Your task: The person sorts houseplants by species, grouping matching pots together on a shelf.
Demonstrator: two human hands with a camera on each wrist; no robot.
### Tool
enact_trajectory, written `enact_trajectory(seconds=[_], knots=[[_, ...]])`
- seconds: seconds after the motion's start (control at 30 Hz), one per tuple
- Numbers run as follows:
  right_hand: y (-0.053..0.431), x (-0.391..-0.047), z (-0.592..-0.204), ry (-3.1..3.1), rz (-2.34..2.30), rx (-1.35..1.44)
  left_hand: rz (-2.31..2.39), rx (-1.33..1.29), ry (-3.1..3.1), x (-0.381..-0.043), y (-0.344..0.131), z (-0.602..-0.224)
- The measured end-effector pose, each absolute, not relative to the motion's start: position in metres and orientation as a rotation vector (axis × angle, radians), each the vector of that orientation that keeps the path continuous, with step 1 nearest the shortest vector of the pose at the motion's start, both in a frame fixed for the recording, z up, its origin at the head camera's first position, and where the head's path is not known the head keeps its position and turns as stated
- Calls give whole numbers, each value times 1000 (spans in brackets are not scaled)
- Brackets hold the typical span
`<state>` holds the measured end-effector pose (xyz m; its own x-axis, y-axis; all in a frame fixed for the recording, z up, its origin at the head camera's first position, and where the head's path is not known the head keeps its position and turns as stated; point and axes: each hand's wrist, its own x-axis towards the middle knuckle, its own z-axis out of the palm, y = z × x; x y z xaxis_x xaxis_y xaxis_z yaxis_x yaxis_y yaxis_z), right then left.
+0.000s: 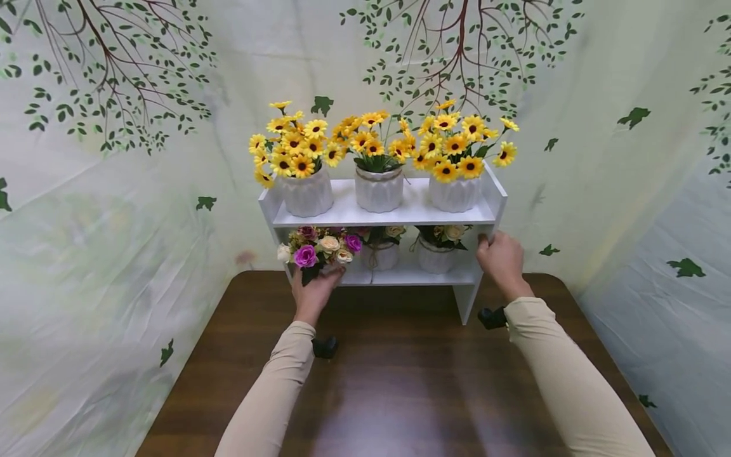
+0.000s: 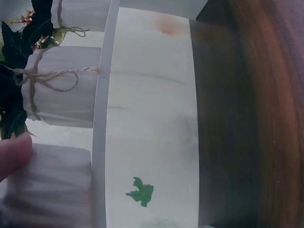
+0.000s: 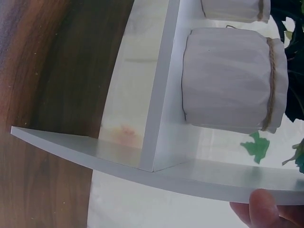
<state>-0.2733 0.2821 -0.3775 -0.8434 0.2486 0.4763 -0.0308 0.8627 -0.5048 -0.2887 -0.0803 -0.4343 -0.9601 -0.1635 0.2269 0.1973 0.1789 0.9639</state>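
My left hand [image 1: 313, 293] grips a white flower pot [image 2: 54, 185] at the left end of the lower shelf [image 1: 411, 278]. Its thumb [image 2: 16, 154] lies near the pot's rim; the other fingers are hidden. Purple and cream roses [image 1: 320, 246] fill this pot and cover most of it from above. On the other side, my right hand [image 1: 502, 261] holds the right side panel [image 3: 204, 190] of a white two-tier stand, the thumb on the panel's front edge. Two more white pots with cream roses, a middle one [image 1: 381, 255] and a right one [image 1: 435, 255], stand on the lower shelf.
Three white pots of yellow sunflowers [image 1: 379, 190] line the upper shelf [image 1: 419, 190]. The stand is at the far edge of a brown wooden table [image 1: 411, 374]. Behind it hangs a leaf-printed cloth backdrop [image 1: 571, 190]. Twine [image 2: 47, 78] ties round the middle pot.
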Motion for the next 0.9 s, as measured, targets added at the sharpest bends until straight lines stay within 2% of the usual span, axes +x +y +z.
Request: enact_trajectory(seconds=[0.03,0.13,0.63,0.9], knots=[[282,-273,-378,-2492,687,-157,-1564,67,-2302,-290,-79,-435],[281,-273,-378,-2491,693,-160,-1324,157,-2354,-295,-77,-434],[283,-275,-380,-2515,704,-200,-1330,172,-2397,-332,-80,-435],[283,-274,-379,-2527,720,-206,-1356,203,-2448,-339,-81,-433]])
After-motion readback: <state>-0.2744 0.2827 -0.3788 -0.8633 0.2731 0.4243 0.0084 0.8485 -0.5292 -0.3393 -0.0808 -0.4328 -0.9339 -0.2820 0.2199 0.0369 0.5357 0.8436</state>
